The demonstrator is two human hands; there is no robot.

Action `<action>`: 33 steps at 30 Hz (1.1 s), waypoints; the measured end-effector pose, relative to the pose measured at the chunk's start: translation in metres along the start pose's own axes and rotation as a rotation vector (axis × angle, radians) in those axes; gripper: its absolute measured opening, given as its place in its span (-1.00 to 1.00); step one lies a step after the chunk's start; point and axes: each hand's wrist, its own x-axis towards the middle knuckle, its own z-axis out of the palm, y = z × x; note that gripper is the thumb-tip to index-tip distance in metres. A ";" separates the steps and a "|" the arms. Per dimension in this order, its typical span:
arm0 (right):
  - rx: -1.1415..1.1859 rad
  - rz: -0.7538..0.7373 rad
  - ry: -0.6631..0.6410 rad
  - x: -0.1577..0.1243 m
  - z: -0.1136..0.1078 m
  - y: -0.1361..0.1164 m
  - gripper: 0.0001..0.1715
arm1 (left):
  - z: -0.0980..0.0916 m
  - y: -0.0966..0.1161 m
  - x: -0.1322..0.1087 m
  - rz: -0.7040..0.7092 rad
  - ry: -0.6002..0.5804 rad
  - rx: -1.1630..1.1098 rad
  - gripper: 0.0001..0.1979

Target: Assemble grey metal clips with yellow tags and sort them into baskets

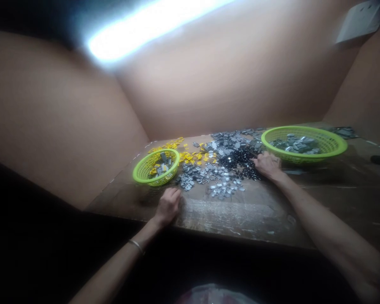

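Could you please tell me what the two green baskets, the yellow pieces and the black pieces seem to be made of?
Larger basket and smaller basket: probably smooth moulded plastic, given the even green colour and regular perforations.
Yellow pieces: likely plastic, uniformly bright; too small to judge the finish.
Black pieces: glossy, with bright glints; plastic or metal, I cannot tell.

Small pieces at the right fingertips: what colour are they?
The small pieces are black, as the head view shows.
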 end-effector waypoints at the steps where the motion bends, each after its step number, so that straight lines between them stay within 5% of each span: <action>1: -0.003 -0.003 -0.002 0.000 0.000 -0.001 -0.45 | 0.000 0.008 0.017 0.027 0.007 -0.006 -0.77; 7: -0.024 -0.029 0.003 0.002 -0.003 -0.001 -0.43 | 0.026 0.035 0.144 0.237 -0.189 -0.011 -0.59; 10: -0.043 -0.045 0.003 0.001 -0.004 -0.002 -0.39 | 0.050 0.032 0.173 0.286 -0.332 -0.014 -0.60; 15: -0.096 -0.049 0.098 -0.003 -0.009 -0.010 -0.41 | 0.074 0.022 0.174 0.274 -0.357 -0.141 -0.74; 21: 0.108 -0.099 0.178 -0.009 -0.029 -0.027 -0.60 | 0.068 0.020 0.172 0.095 -0.124 -0.299 -0.83; 27: 0.664 -0.235 -0.099 -0.014 -0.066 -0.074 -0.69 | 0.055 0.048 0.155 -0.245 -0.051 -0.873 -0.87; 30: 0.804 -0.178 -0.261 -0.015 -0.078 -0.096 -0.66 | 0.054 0.060 0.147 -0.371 -0.061 -1.161 -0.88; 33: 0.922 -0.063 -0.281 -0.014 -0.080 -0.105 -0.64 | 0.053 0.064 0.143 -0.516 -0.145 -1.426 -0.82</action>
